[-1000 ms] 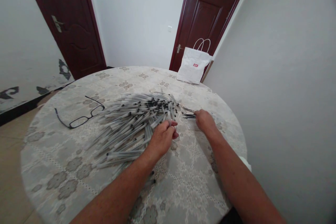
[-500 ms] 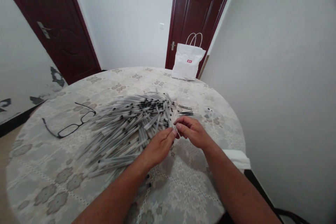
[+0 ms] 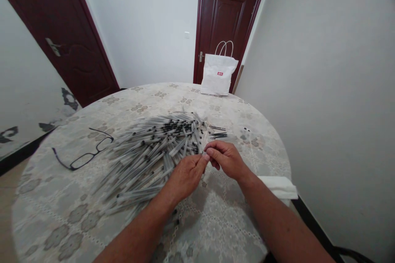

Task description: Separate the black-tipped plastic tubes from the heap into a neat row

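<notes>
A big heap of clear pen barrels with black tips (image 3: 151, 150) lies spread over the round table (image 3: 92, 218). My left hand (image 3: 185, 174) and my right hand (image 3: 225, 158) meet at the heap's right edge, fingertips touching. Both are closed in a pinch around a clear pen barrel (image 3: 204, 155) between them; its full length is hidden by the fingers. A few thin black refills (image 3: 218, 134) lie just beyond my right hand.
Black-framed glasses (image 3: 83, 154) lie at the left of the table. A white paper bag (image 3: 218, 74) stands at the far edge by a dark red door. A folded white cloth (image 3: 279, 186) hangs at the right rim, close to the wall.
My right hand has come back from the black refills to meet my left hand at the heap's edge. Both hands now pinch together.
</notes>
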Tool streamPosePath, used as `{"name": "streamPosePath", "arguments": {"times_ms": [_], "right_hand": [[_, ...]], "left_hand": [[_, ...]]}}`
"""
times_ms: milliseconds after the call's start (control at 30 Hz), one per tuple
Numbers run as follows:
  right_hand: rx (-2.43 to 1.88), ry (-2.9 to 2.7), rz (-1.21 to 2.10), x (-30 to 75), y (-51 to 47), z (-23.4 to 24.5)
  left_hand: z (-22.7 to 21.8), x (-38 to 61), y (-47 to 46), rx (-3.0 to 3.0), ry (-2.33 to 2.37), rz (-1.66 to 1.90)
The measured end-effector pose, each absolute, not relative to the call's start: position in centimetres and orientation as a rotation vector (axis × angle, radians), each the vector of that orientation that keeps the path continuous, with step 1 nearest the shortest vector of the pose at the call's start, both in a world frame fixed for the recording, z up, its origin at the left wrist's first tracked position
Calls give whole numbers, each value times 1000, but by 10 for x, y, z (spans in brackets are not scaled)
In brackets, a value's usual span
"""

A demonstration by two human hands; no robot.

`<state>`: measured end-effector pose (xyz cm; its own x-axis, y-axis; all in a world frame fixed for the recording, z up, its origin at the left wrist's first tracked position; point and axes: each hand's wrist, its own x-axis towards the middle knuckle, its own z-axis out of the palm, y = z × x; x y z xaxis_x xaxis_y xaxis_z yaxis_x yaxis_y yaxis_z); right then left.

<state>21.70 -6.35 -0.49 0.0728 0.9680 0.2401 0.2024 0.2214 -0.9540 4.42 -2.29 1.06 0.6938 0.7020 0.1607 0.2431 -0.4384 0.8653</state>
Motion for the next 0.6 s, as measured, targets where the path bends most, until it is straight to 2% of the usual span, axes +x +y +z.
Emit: {"name": "streamPosePath", "arguments": {"times_ms": [133,267,433,533,600], "right_hand": [[-1186,-1286,711,221,-63,-2],[-1214,-1142,729,242,-56,-1],[-1602,-1611,881,271,-49,-10],[-1659,-1887,924,283,-48,-9],[-1721,-1879,938,290,-43,-4]], "left_hand": [[2,44,-20,2008,778,641],[-4,45,-21,2018,777,690],[-1,44,-23,1860,822,788],[0,44,-20,1678,780,791],[1,43,-17,1572,757,795]]}}
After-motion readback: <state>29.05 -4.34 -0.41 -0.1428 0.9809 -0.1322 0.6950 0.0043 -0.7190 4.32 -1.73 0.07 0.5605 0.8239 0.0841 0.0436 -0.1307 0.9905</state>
